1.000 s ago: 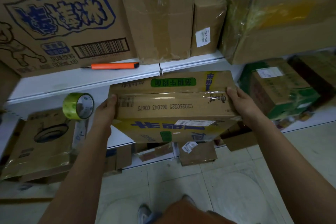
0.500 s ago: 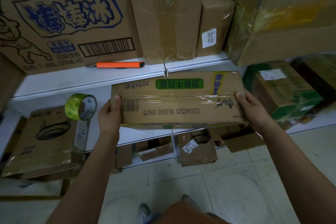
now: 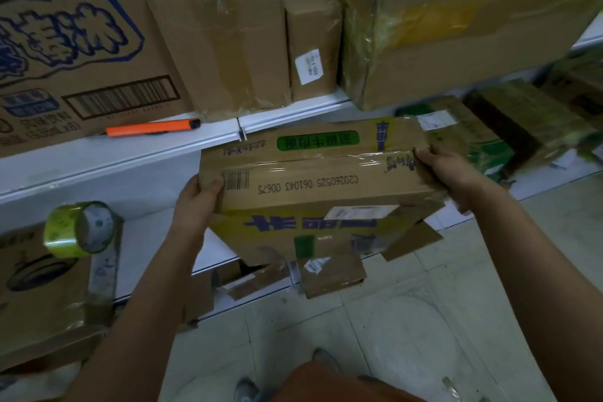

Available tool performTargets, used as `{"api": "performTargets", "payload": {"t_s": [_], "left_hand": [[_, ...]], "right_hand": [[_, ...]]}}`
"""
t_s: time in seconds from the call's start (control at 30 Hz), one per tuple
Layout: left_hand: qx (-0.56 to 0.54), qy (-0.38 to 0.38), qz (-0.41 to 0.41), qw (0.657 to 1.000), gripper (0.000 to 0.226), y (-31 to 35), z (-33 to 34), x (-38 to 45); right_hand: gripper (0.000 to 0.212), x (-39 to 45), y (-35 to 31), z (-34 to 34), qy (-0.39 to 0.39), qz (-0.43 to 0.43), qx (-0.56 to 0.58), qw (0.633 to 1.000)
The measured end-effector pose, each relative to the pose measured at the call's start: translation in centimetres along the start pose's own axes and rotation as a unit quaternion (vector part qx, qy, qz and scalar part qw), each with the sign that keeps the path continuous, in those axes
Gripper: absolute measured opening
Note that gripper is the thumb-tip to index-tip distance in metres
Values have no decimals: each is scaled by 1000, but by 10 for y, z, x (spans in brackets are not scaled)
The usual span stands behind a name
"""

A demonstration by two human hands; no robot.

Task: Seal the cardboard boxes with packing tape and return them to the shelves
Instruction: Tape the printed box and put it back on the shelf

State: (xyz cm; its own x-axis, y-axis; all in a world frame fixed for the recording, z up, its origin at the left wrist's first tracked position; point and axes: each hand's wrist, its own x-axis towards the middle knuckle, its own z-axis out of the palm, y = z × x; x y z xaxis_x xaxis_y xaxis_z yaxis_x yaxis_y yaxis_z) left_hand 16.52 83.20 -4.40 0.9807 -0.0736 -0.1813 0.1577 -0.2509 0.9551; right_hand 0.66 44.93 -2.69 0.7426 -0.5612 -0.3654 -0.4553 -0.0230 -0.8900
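A flat brown cardboard box (image 3: pixel 313 179) with a green label, blue lettering and clear tape along its top seam hangs in front of the lower shelf. My left hand (image 3: pixel 195 202) grips its left end, thumb on the top face. At the right end my right hand (image 3: pixel 447 170) holds it with fingers curled round the edge. The box tilts, so its near side with yellow and blue print faces me. A roll of yellowish packing tape (image 3: pixel 78 228) stands on a box at the left. An orange utility knife (image 3: pixel 151 127) lies on the white upper shelf (image 3: pixel 98 153).
Large cardboard boxes (image 3: pixel 222 33) crowd the upper shelf. Green-printed boxes (image 3: pixel 470 137) sit on the lower shelf to the right. Loose cardboard pieces (image 3: pixel 332 274) lie under the lower shelf on the tiled floor (image 3: pixel 408 320). My shoes show at the bottom.
The box tipped from level so its near side faces me again, and it shifted a little to the right. Both hands kept their hold on its ends.
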Motion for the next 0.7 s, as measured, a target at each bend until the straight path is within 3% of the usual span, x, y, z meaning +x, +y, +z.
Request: {"api": "performTargets", "payload": {"t_s": [0.1,0.3,0.43,0.57,0.6,0.7], "left_hand": [[37,-32,-5,999,21,15,7,-1],[57,-163,-4,985,58,0,11,-9],[99,-129,-5,987,88,-45,6,18],[51,-73,-11,996,72,-70,10,53],[47,-59,-9,997,68,-77,13,64],[67,-33,-16,997,54,-99,19,96]], "right_hand": [[14,2,-4,-24,-17,48,4,999],[13,17,2,-34,32,94,60,993],[43,29,27,-18,-43,54,117,991],[108,43,45,-2,-91,37,117,988],[116,48,48,5,-98,33,97,990],[108,60,54,32,-57,-19,-57,997]]}}
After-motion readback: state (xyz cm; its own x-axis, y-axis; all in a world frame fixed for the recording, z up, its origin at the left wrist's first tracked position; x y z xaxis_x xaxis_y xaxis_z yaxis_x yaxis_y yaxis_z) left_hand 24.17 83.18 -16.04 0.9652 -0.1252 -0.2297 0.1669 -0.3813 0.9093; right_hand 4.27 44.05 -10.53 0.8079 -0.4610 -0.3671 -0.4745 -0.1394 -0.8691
